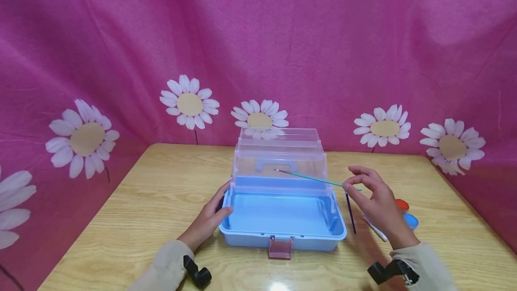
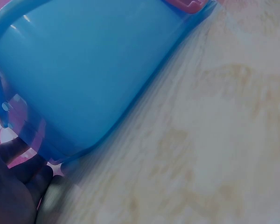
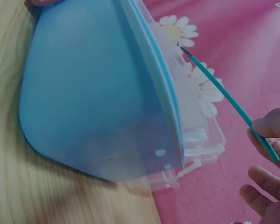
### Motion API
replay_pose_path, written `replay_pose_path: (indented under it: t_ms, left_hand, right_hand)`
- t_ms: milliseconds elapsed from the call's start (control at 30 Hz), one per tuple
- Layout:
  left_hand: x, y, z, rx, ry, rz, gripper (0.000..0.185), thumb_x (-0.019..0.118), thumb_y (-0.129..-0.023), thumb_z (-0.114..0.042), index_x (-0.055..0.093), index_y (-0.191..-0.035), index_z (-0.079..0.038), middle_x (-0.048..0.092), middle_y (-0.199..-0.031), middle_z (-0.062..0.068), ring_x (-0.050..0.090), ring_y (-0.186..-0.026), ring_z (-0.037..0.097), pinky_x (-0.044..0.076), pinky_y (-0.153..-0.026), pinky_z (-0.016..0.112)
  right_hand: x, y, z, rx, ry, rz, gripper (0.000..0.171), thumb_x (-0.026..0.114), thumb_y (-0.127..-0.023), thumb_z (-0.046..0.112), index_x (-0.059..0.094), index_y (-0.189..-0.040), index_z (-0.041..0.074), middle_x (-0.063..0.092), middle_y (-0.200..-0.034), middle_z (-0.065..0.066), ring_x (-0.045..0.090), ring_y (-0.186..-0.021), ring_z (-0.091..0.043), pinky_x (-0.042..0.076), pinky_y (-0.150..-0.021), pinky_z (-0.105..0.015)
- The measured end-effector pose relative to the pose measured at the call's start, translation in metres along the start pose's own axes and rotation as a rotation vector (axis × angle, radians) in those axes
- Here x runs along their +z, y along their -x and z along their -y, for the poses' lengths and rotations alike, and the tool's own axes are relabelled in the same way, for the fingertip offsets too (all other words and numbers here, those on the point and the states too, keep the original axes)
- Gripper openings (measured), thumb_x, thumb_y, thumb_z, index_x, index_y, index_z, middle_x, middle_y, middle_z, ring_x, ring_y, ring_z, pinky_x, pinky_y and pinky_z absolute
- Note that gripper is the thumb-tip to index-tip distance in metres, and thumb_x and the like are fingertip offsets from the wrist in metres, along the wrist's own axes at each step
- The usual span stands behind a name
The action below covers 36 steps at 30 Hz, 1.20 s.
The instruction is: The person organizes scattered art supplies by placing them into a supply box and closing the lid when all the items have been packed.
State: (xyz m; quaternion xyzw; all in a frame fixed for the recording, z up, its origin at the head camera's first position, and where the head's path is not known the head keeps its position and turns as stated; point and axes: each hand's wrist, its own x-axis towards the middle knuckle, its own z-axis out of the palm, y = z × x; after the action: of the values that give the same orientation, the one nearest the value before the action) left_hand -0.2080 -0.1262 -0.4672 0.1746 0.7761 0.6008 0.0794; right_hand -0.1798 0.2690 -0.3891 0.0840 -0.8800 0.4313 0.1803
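An open light-blue plastic box with clear fold-out trays and a pink latch stands mid-table. My left hand rests against its left wall, thumb on the rim; that blue wall fills the left wrist view, with my fingers beside it. My right hand pinches a thin teal paintbrush by its end, tip pointing left over the box. The right wrist view shows the brush between my fingertips, above the box's side.
On the wooden table right of the box lie a dark blue brush, a white pen-like stick, and red and blue paint pots. A pink daisy-print cloth hangs behind.
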Motion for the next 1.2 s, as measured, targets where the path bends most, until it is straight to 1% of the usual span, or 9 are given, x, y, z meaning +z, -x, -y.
replay_pose_path:
  t_ms: [233, 567, 800, 967, 1067, 1200]
  left_hand:
    - [0.001, 0.000, 0.000, 0.004, -0.010, -0.003, 0.061, 0.048, -0.100, -0.024, 0.019, -0.151, -0.043, 0.015, -0.160, -0.006, 0.014, -0.147, 0.023, 0.015, -0.116, 0.052]
    - [0.001, 0.001, -0.002, 0.003, -0.002, -0.003, 0.061, 0.048, -0.100, -0.024, 0.020, -0.150, -0.043, 0.014, -0.160, -0.007, 0.013, -0.147, 0.023, 0.015, -0.116, 0.053]
    - [0.001, 0.001, -0.002, -0.007, -0.006, -0.008, 0.061, 0.048, -0.100, -0.023, 0.020, -0.151, -0.042, 0.014, -0.160, -0.005, 0.013, -0.147, 0.024, 0.014, -0.116, 0.053]
    - [0.001, 0.000, -0.002, -0.003, -0.006, -0.005, 0.061, 0.047, -0.100, -0.023, 0.020, -0.151, -0.042, 0.014, -0.160, -0.007, 0.013, -0.147, 0.022, 0.014, -0.116, 0.052]
    - [0.001, 0.000, -0.002, -0.001, -0.003, -0.004, 0.060, 0.047, -0.100, -0.023, 0.020, -0.151, -0.042, 0.015, -0.160, -0.007, 0.013, -0.147, 0.022, 0.014, -0.116, 0.052]
    - [0.001, 0.000, -0.002, -0.003, -0.002, -0.005, 0.060, 0.047, -0.101, -0.024, 0.020, -0.151, -0.042, 0.014, -0.160, -0.006, 0.013, -0.147, 0.023, 0.014, -0.116, 0.053]
  right_hand:
    - [0.007, 0.003, 0.002, 0.024, -0.025, 0.045, 0.023, 0.062, -0.094, 0.028, 0.066, -0.099, 0.006, 0.045, -0.140, -0.014, 0.036, -0.132, -0.040, 0.030, -0.101, -0.070]
    - [0.013, 0.004, 0.004, -0.041, -0.030, 0.064, 0.018, 0.062, -0.094, 0.025, 0.066, -0.097, 0.008, 0.049, -0.137, -0.014, 0.040, -0.130, -0.039, 0.032, -0.100, -0.070]
    - [0.016, 0.006, 0.004, -0.050, -0.041, 0.098, 0.014, 0.063, -0.094, 0.024, 0.067, -0.095, 0.011, 0.048, -0.138, -0.012, 0.039, -0.131, -0.038, 0.031, -0.100, -0.071]
    - [0.016, 0.005, 0.004, -0.079, -0.038, 0.108, 0.011, 0.064, -0.094, 0.022, 0.067, -0.095, 0.012, 0.049, -0.138, -0.012, 0.040, -0.130, -0.038, 0.032, -0.100, -0.070]
    - [0.017, 0.005, 0.004, -0.068, -0.041, 0.123, 0.011, 0.064, -0.093, 0.023, 0.067, -0.095, 0.012, 0.048, -0.139, -0.011, 0.040, -0.131, -0.037, 0.032, -0.101, -0.069]
    - [0.018, 0.006, 0.004, -0.049, -0.050, 0.149, 0.012, 0.065, -0.093, 0.024, 0.067, -0.095, 0.013, 0.048, -0.141, -0.012, 0.039, -0.132, -0.039, 0.029, -0.102, -0.070]
